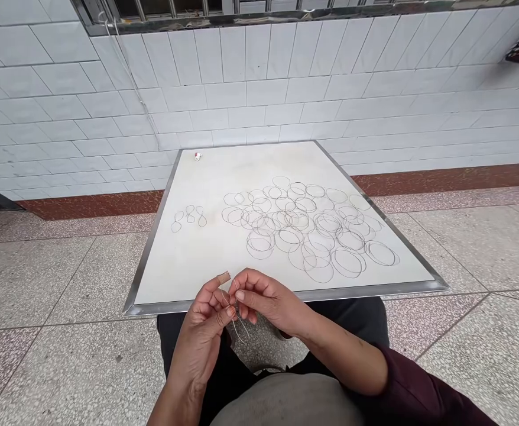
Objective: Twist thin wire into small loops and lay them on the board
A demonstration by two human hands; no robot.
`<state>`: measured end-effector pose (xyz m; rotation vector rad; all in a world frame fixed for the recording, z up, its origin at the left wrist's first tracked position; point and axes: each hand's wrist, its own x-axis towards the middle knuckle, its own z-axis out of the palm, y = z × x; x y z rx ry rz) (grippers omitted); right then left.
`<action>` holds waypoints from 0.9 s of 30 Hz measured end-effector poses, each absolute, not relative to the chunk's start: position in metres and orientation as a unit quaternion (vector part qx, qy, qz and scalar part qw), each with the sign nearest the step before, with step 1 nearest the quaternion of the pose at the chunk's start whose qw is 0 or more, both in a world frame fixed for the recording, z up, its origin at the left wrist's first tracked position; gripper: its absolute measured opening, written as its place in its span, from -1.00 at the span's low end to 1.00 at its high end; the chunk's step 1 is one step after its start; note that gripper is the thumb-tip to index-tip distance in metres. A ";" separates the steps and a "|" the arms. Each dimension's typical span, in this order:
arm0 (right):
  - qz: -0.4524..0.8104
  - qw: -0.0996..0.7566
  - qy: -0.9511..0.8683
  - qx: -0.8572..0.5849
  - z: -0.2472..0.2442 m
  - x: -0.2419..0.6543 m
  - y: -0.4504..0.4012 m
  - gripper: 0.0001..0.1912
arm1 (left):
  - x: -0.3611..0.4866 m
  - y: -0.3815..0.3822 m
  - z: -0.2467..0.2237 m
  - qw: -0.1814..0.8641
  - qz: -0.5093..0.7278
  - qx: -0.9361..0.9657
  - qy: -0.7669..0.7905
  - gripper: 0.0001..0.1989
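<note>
Thin wire (237, 328) runs between my two hands at the near edge of the table, its loose ends hanging below the fingers. My left hand (205, 322) pinches it between thumb and fingers; a tan wrap covers one fingertip. My right hand (268, 299) meets it from the right, thumb and fingers closed on the same wire. Many thin wire rings (321, 231) lie overlapping over the right half of the table. On the left side rest several small figure-eight wire pieces (190, 214).
The white table (188, 260) has a metal rim. A small red and white object (198, 157) sits near its far left corner. Behind stands a white tiled wall (246, 94) with a barred window (268, 7) and a hanging cord (142, 100). My legs are under the near edge.
</note>
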<state>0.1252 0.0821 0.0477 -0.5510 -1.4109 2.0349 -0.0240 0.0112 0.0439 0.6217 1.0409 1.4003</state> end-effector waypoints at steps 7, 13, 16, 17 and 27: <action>0.758 0.296 -0.554 -0.176 0.049 0.125 0.084 -0.78 | -0.020 0.011 0.039 0.635 0.604 0.241 0.417 -0.51; 0.744 0.299 -0.567 -0.189 0.041 0.126 0.085 -0.79 | -0.016 0.012 0.045 0.598 0.607 0.270 0.448 -0.45; 0.684 0.303 -0.633 -0.201 0.039 0.129 0.086 -0.72 | -0.014 0.011 0.049 0.559 0.606 0.313 0.472 -0.45; 0.634 0.314 -0.674 -0.210 0.040 0.131 0.087 -0.66 | -0.014 0.010 0.049 0.545 0.605 0.322 0.482 -0.45; 0.199 0.281 -0.937 -0.064 0.077 0.139 0.100 -0.83 | -0.017 -0.001 0.058 0.532 0.568 0.337 0.530 -0.30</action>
